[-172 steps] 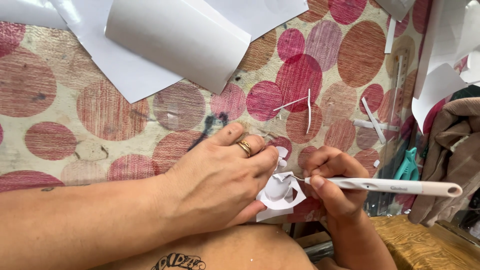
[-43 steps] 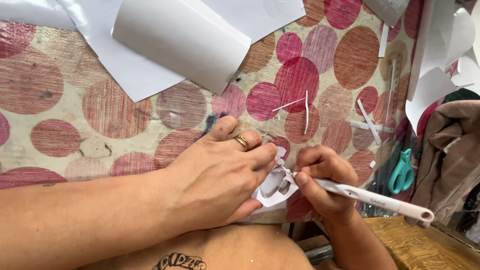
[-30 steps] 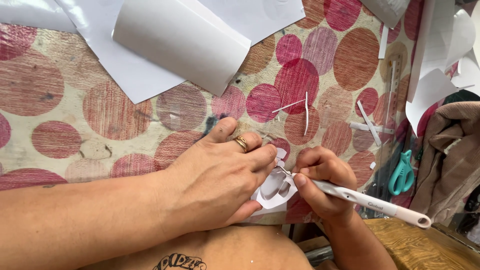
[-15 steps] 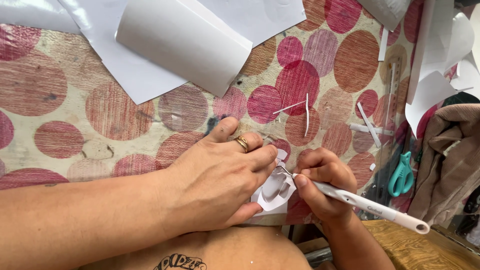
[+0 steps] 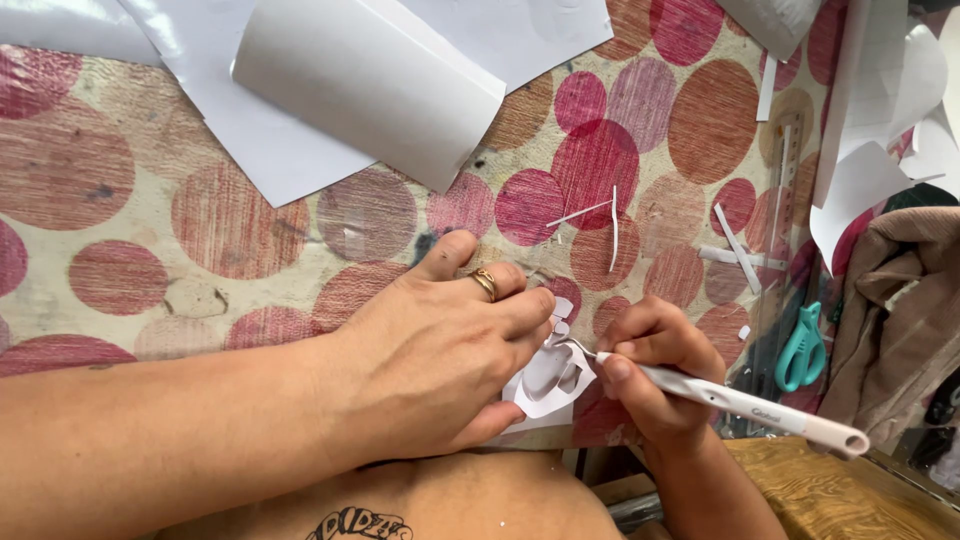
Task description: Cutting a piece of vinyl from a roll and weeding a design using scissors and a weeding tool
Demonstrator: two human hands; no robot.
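My left hand [image 5: 445, 360], with a gold ring on one finger, presses flat on a small white cut-out sheet [image 5: 548, 384] at the near edge of the table. My right hand [image 5: 650, 375] grips a white pen-shaped hooked tool [image 5: 740, 402]. Its thin metal tip touches the cut-out just beside my left fingertips. Most of the sheet is hidden under my left hand.
The tablecloth [image 5: 200, 240] has red and pink circles. Large white sheets [image 5: 370, 85] lie at the far side, one curled. Thin white paper strips [image 5: 613, 228] lie past my hands. Teal-handled scissors [image 5: 800, 347] rest at the right, beside a brown cloth [image 5: 900, 310].
The tool's handle has swung from level to angled down to the right, and its tip has shifted slightly on the cut-out. My left hand has stayed pressed in place.
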